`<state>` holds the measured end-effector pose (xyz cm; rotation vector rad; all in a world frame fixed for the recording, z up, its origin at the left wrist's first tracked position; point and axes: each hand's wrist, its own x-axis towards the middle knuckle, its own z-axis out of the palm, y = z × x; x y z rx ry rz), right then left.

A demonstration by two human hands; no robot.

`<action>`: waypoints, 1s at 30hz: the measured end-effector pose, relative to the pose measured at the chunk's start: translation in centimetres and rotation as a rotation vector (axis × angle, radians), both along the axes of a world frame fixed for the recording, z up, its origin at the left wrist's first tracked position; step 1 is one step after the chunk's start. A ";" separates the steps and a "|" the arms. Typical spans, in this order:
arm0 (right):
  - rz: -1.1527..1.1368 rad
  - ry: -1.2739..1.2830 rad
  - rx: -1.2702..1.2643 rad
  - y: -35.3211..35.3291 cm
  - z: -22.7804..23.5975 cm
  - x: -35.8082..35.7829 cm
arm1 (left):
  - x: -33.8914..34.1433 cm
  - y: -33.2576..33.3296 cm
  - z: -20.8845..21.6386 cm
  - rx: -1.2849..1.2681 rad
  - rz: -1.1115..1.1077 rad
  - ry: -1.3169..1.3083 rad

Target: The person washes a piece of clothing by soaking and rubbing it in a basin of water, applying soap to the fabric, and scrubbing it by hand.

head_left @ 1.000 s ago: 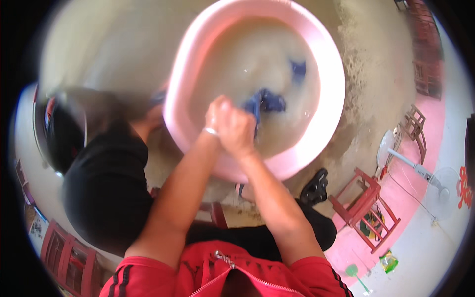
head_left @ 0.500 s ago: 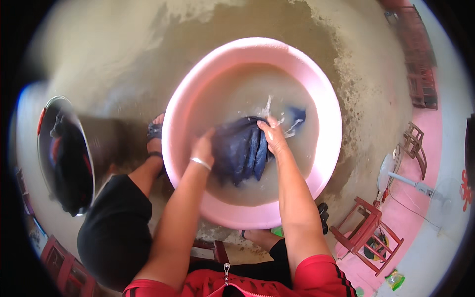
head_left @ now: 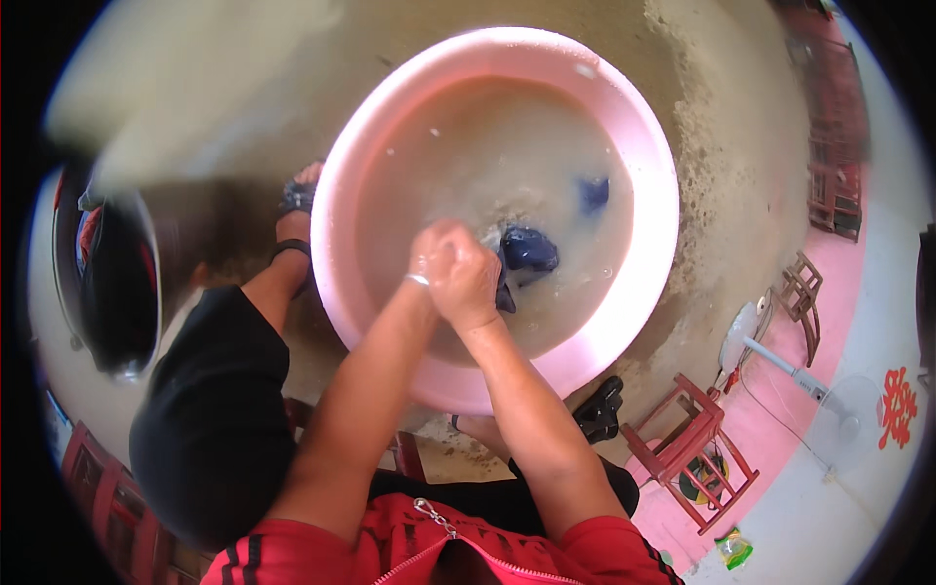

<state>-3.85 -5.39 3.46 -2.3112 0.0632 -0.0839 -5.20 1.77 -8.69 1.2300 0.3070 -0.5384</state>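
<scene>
A large round pink tub (head_left: 336, 224) of cloudy water stands before me. Over its near middle my left hand (head_left: 435, 250), with a silver bangle at the wrist, and my right hand (head_left: 468, 285) are pressed together as closed fists. Both are closed on a wet dark blue cloth (head_left: 529, 250). Most of what lies within the fists is hidden; a bunched part shows at the water beside my right hand, and a darker end hangs below it. Farther right, another blue patch of fabric (head_left: 593, 194) shows partly sunk in the water.
At left stands a metal bucket (head_left: 156, 283) holding dark clothes (head_left: 115, 283). A red wooden stool (head_left: 673, 453), a standing fan (head_left: 785, 369) and a small wooden chair (head_left: 801, 292) are on the right. A black shoe (head_left: 601, 411) lies by the tub; the floor around it is wet.
My hands have come together from holding the cloth spread apart. The cloth is now bunched and lower at the water. The view has shifted, so the tub sits higher.
</scene>
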 end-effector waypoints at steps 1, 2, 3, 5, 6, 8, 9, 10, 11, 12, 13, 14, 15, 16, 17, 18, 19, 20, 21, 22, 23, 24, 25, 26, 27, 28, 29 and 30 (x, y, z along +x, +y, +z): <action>0.030 -0.039 -0.015 -0.3 0.3 -0.1 | 0.2 -1.4 0.8 -0.010 -0.011 0.000; -0.066 0.053 -0.060 -2.6 -0.9 0.7 | 1.1 -3.7 3.3 -0.195 0.199 0.374; -0.163 0.132 -0.105 -6.0 -2.5 2.5 | 2.5 -5.0 6.1 -0.376 0.400 0.745; -0.183 0.276 -0.130 -10.7 -4.8 4.7 | 4.0 -4.4 8.9 -0.587 0.313 0.829; -0.110 0.274 0.198 -12.6 -6.2 4.3 | 4.7 -4.1 9.2 -0.653 0.375 0.849; -0.013 0.278 0.539 -13.1 -6.3 3.2 | 5.7 -2.7 10.1 -0.711 0.515 0.843; -0.037 0.302 0.698 -11.2 -4.5 2.6 | 5.5 -1.7 9.5 -0.697 0.538 0.834; -0.063 0.324 0.847 -9.5 -2.2 2.2 | 5.2 -1.1 8.5 -0.645 0.665 0.806; -0.028 0.405 0.584 -6.8 0.6 1.7 | 4.8 -0.8 7.7 -0.591 0.788 0.783; 0.062 0.467 0.501 -4.6 1.5 0.3 | 4.6 -1.0 7.1 -0.506 0.779 0.803; 0.220 0.259 0.184 -2.5 1.2 -1.0 | 3.7 -0.4 5.6 -0.579 0.620 0.881; 0.139 0.121 0.053 -2.1 0.8 -0.8 | 3.1 -0.7 4.3 -0.726 0.465 0.729; 0.052 -0.016 -0.090 -2.3 0.3 -0.1 | 2.8 -1.3 4.6 -0.870 0.300 0.578; -0.101 0.052 -0.198 -3.4 -0.4 1.6 | 2.4 -3.8 5.1 -0.476 0.439 0.521; -0.247 0.166 -0.177 -5.5 -1.4 3.0 | 2.8 -5.8 7.3 -0.452 0.458 0.631; -0.230 0.142 -0.159 -5.6 -1.7 3.7 | 3.0 -5.5 8.2 -0.451 0.467 0.692; -0.214 0.116 -0.144 -5.8 -1.8 3.9 | 3.1 -5.5 8.7 -0.452 0.472 0.752; -0.135 0.081 -0.096 -3.8 -1.5 3.3 | 2.2 -3.5 5.3 -0.255 0.244 0.394; -0.057 0.045 -0.050 -1.4 -0.6 1.8 | 1.1 -1.2 1.2 -0.050 0.008 0.046; 0.011 -0.065 -0.043 0.3 0.1 0.4 | 1.3 -0.3 -0.6 0.430 -0.181 -0.164; 0.030 -0.062 0.031 0.2 1.0 0.2 | 1.8 -1.0 0.2 0.429 -0.183 -0.173; -0.024 0.030 -0.040 -1.7 0.8 1.1 | 2.3 -3.1 3.0 -0.038 0.115 0.186; -0.082 0.118 -0.102 -4.0 0.4 2.5 | 3.0 -3.8 6.4 -0.499 0.398 0.550; -0.187 0.175 -0.178 -7.0 -0.9 4.4 | 4.6 -3.3 11.1 -0.509 0.293 0.723; -0.323 0.267 0.034 -9.2 -1.3 6.4 | 4.8 -1.9 10.4 -0.532 0.061 0.629; -0.284 0.303 0.122 -11.0 -1.3 7.0 | 5.3 -1.7 11.1 -0.303 -0.059 0.488; -0.237 0.340 0.211 -12.5 -1.1 7.8 | 6.1 -1.6 12.2 -0.072 -0.166 0.340; -0.247 0.331 0.202 -13.7 -0.6 8.2 | 7.1 -1.0 13.7 0.357 -0.444 0.063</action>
